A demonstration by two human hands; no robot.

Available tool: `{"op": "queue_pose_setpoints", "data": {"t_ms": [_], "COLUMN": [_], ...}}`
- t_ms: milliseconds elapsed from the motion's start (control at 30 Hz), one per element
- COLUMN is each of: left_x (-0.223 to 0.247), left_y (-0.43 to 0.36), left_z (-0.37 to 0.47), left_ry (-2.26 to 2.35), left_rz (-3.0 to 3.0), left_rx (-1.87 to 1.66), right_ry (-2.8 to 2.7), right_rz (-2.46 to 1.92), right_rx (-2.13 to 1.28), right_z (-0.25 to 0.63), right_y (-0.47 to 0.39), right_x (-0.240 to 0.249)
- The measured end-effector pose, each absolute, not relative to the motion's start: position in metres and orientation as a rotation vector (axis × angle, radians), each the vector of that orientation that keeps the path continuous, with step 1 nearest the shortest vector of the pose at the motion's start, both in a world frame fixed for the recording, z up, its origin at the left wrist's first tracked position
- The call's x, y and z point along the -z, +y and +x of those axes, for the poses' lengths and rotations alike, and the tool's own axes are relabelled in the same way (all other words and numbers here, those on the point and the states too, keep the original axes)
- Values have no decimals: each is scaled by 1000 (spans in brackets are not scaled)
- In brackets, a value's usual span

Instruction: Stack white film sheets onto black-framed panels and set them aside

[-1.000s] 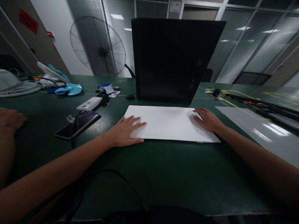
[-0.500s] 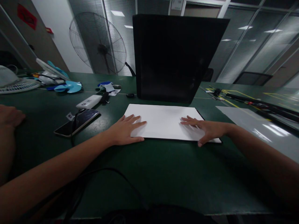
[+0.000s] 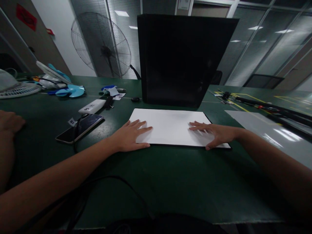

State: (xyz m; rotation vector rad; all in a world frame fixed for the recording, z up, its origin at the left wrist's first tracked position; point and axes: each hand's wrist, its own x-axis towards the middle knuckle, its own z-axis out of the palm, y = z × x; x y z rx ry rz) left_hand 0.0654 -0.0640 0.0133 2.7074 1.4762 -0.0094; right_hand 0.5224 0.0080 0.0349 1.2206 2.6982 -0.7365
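In the head view, a flat white board or sheet with a black edge (image 3: 169,128) lies on the green table in front of me. My left hand (image 3: 131,135) rests on its left end, fingers spread and thumb stretched along the front edge. On the right end is my right hand (image 3: 214,134), fingers apart and reaching inward, its thumb near the front edge. Neither hand grips anything. Directly behind the white surface stands a large, dark upright panel (image 3: 180,61); whether the two are joined I cannot tell.
To the left lie a phone (image 3: 80,129), a white device (image 3: 92,107) and light-blue fan blades (image 3: 70,91). Another person's hand (image 3: 11,122) rests at the far left. A glossy white sheet (image 3: 270,130) and dark rods (image 3: 275,109) lie right. A black cable (image 3: 117,177) crosses in front.
My right thumb has shifted slightly up along the front edge. Otherwise both hands stay where they were on the white surface; the view has moved a touch.
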Motion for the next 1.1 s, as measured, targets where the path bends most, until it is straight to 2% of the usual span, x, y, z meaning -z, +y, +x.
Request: {"op": "queue_pose_setpoints", "data": {"t_ms": [533, 867, 967, 1100], "left_x": [-16, -16, -18, -18], "left_y": [-65, -67, -68, -68], "left_z": [67, 67, 68, 68], "left_ry": [1474, 1477, 1485, 1484], "left_rz": [2718, 2704, 2698, 2696], "left_rx": [22, 9, 23, 40], "right_ry": [2692, 2743, 2868, 2801], "right_rz": [1257, 1302, 1510, 2106], "right_rx": [819, 759, 693, 200], "right_z": [525, 531, 540, 561], "right_y": [15, 18, 31, 57], "right_x": [-30, -25, -15, 8]}}
